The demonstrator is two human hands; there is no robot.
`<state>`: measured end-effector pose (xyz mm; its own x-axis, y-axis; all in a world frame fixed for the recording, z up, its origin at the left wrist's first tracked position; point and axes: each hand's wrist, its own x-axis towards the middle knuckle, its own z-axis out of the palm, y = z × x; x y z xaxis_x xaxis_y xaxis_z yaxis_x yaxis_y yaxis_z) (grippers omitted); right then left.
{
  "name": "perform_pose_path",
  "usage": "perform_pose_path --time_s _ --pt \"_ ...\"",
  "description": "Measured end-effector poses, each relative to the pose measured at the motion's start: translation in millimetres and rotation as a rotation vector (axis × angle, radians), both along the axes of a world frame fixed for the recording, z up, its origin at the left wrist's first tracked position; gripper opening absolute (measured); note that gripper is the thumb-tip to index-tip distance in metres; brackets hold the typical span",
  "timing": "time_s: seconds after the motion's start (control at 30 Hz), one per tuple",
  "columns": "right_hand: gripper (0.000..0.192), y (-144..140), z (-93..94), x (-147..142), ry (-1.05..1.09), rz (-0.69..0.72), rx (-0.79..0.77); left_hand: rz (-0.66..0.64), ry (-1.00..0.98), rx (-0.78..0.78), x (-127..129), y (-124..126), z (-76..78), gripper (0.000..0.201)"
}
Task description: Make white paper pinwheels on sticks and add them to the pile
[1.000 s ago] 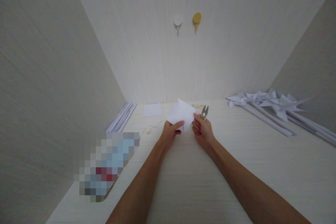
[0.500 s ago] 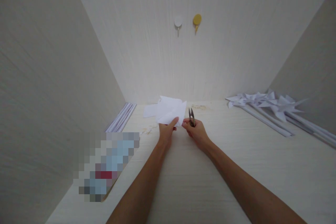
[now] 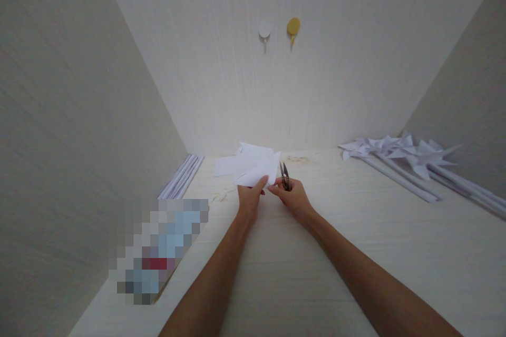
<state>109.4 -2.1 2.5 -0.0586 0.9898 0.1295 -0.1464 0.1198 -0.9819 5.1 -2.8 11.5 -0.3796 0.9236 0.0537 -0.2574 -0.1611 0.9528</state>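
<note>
My left hand (image 3: 250, 200) is closed on a square of white paper (image 3: 253, 160), thumb on top and fingers underneath. The sheet has cuts running in from its corners, and some of its flaps stand apart. A pair of thread snips (image 3: 284, 172) rests in my closed right hand (image 3: 293, 197), blades pointing up and away from me. The thumb and forefinger of that hand are at the sheet's lower right corner; whether they pinch it is hard to tell. Behind the held sheet, another piece of white paper (image 3: 224, 166) lies on the table.
Rolled paper sticks (image 3: 182, 176) lie at the left wall, near a blurred-out flat object (image 3: 166, 253). White paper pinwheels (image 3: 422, 155) on sticks rest at the back right. Two hooks, one white (image 3: 264, 30) and one yellow (image 3: 293, 26), are on the back wall.
My right thumb and forefinger have moved slightly left, closer in at the paper's lower right corner, and the snips came along. The left hand keeps its hold. The whole view has shifted a little.
</note>
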Motion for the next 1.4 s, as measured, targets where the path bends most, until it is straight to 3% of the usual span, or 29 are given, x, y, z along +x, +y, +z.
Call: perform_pose_path --time_s 0.3,0.83,1.1,1.4 --pt "0.033 -1.0 1.2 0.5 0.064 0.055 -0.03 -0.046 0.039 0.017 -0.4 1.0 -2.9 0.026" --pt "0.034 -1.6 2.6 0.8 0.089 0.034 -0.03 -0.111 -0.016 0.002 0.3 -0.6 -0.7 0.028" --pt "0.035 -0.4 2.5 0.3 0.1 0.018 -0.054 -0.224 0.039 -0.065 -0.6 0.9 -4.5 0.027" --pt "0.033 -2.3 3.1 -2.5 0.112 0.182 -0.061 0.076 -0.24 -0.034 -7.9 4.6 -0.3 0.029"
